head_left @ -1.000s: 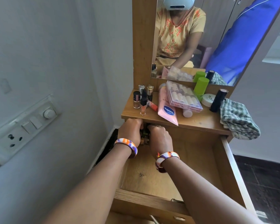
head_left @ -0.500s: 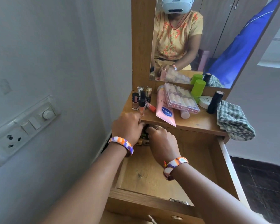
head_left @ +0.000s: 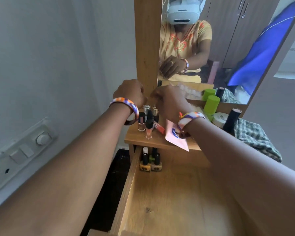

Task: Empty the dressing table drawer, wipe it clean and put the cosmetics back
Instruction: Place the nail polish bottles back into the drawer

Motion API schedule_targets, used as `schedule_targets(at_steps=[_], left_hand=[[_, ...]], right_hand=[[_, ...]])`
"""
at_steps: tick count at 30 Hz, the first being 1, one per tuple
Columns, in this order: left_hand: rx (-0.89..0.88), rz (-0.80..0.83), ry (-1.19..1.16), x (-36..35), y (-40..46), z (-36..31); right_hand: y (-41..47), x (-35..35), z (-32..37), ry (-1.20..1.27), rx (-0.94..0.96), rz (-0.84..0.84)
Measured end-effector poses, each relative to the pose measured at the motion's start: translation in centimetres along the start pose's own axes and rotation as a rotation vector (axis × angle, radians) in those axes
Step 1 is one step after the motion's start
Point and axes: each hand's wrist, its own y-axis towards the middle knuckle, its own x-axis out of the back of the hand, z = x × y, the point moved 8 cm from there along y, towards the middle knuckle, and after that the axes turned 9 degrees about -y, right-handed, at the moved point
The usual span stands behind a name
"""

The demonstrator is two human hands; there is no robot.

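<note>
Here we see both hands raised above the small bottles at the back left of the bench [head_left: 160, 142]. The left hand [head_left: 129, 92] is curled into a loose fist, and we cannot tell if it holds anything. The right hand [head_left: 169, 97] is just beside it, fingers bent downward over the tall bottles [head_left: 149, 110], and whether it grips one is hidden from us. Each wrist carries a striped bangle [head_left: 126, 103]. Under the hands stand a few nail polish bottles [head_left: 141, 121] and a pink tube [head_left: 175, 137] lying flat. Further right are a green bottle [head_left: 210, 103], a white jar [head_left: 220, 119], a black tube [head_left: 232, 121] and a checked cloth [head_left: 255, 140]. Below, the drawer [head_left: 169, 201] is open, with several nail polishes [head_left: 150, 160] standing in its back left corner.
</note>
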Motion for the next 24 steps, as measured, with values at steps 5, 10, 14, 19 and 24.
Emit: schedule_targets(at_steps=[5, 10, 14, 19, 24], left_hand=[[0.007, 0.191, 0.109, -4.2, 2.5, 0.9], [0.009, 0.235, 0.116, -6.0, 3.1, 1.7], [0.008, 0.206, 0.078, -6.3, 3.2, 1.8], [0.015, 0.075, 0.011, -4.0, 3.4, 1.4], [0.024, -0.052, -0.198, 0.9, 2.8, 0.1]], right_hand=[[0.9, -1.7, -0.3, -0.091, -0.070, 0.349], [-2.1, 1.0, 1.6, -0.178, 0.112, 0.535], [1.9, -3.7, -0.4, -0.137, 0.013, 0.404], [3.7, -3.8, -1.3, -0.042, -0.018, 0.263], [4.0, -0.2, -2.5, 0.114, -0.041, 0.052]])
